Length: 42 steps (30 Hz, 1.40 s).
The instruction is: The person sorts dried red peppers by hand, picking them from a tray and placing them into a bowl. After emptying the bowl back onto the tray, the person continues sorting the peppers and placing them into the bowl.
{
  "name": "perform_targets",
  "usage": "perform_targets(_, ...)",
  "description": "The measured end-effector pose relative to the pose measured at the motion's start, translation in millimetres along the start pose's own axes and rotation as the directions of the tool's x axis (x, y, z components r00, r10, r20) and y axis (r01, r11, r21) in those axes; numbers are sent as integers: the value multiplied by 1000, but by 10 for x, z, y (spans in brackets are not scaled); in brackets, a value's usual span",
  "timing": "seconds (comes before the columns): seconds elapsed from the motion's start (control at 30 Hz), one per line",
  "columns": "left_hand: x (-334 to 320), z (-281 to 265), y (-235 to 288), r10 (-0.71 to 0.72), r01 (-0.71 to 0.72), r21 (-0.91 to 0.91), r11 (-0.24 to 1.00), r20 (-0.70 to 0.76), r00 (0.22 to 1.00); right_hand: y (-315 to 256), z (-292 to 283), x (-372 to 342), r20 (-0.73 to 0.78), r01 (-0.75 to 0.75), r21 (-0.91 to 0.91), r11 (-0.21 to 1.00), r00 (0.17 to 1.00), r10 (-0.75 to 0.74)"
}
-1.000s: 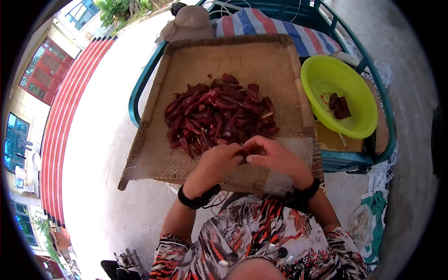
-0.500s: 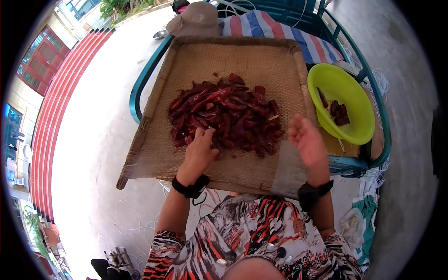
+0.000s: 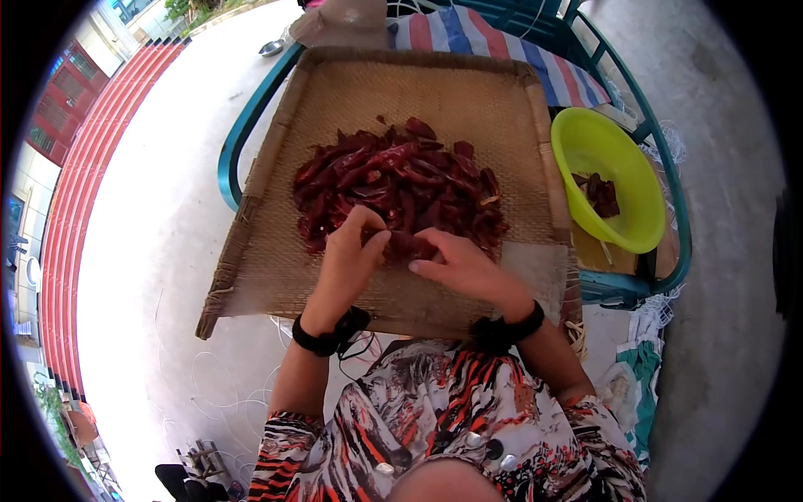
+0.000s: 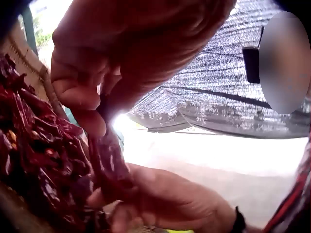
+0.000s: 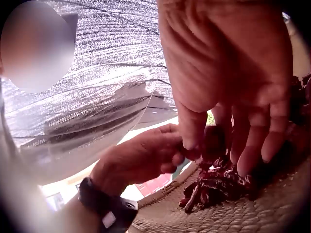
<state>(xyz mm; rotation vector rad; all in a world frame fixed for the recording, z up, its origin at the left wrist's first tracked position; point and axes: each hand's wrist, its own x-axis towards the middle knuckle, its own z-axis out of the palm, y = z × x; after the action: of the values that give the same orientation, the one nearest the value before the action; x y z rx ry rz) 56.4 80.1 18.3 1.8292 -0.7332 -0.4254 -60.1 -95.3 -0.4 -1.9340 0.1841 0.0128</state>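
A dark red dried chili pepper (image 4: 109,158) is held between both hands over the near edge of a chili pile (image 3: 393,176). My left hand (image 3: 350,251) pinches one end of it between thumb and fingers. At the other end, my right hand (image 3: 464,268) grips it with the thumb against the fingers. The pepper's skin looks glossy and wrinkled in the left wrist view. Beneath the hands lies a woven tray (image 3: 268,259) that carries the pile. To its right, a yellow-green bowl (image 3: 577,201) holds several dark red chili pieces (image 3: 600,197).
The tray rests on a teal metal cart frame (image 3: 242,159). Behind it are a striped cloth (image 3: 493,38) and a beige hat (image 3: 339,21). A grey patch (image 3: 535,272) covers the tray's near right corner. White cord (image 3: 217,385) trails on the ground.
Half a second ago the right hand was spread near the bowl, with a chili at the bowl's left wall; the left reached into the pile. Now the hands have come together on another chili.
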Motion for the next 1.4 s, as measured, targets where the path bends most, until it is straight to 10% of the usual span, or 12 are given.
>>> perform_targets(0.17,34,26,-29,-83,57,-274,960,-85,993,-68,17,48,53,-175,140,975,984,170)
perform_targets(0.33,96,-67,-145,108,-109,7,994,79,991,156,-379,-41,-185,-140,306,942,962,203)
perform_targets(0.4,107,-108,-108,138,-150,67,986,157,978,141,-641,-191,-409,-73,400,914,878,249)
perform_targets(0.5,152,-107,-79,152,-202,179,963,261,953,251,-959,-357,-564,343,758,555,771,294)
perform_targets(0.6,201,-6,-146,153,-248,237,939,356,922,49,-844,-423,-578,88,591,802,740,344)
perform_targets(0.67,219,48,-133,143,-266,264,927,405,903,-122,-747,-401,-429,-10,382,924,884,187)
perform_targets(0.8,246,177,-288,158,-324,408,854,390,907,-669,-614,-335,-133,88,-48,995,987,-93)
perform_targets(1.03,280,273,0,-10,-276,639,718,406,914,-1652,-395,-188,159,644,-553,528,704,-692)
perform_targets(1.1,314,318,-154,-123,-101,587,803,330,936,-1760,-260,-235,219,696,-575,431,638,-738)
perform_targets(1.4,291,330,-246,44,-203,490,848,317,947,-1876,-41,-636,345,758,-570,317,571,-745)
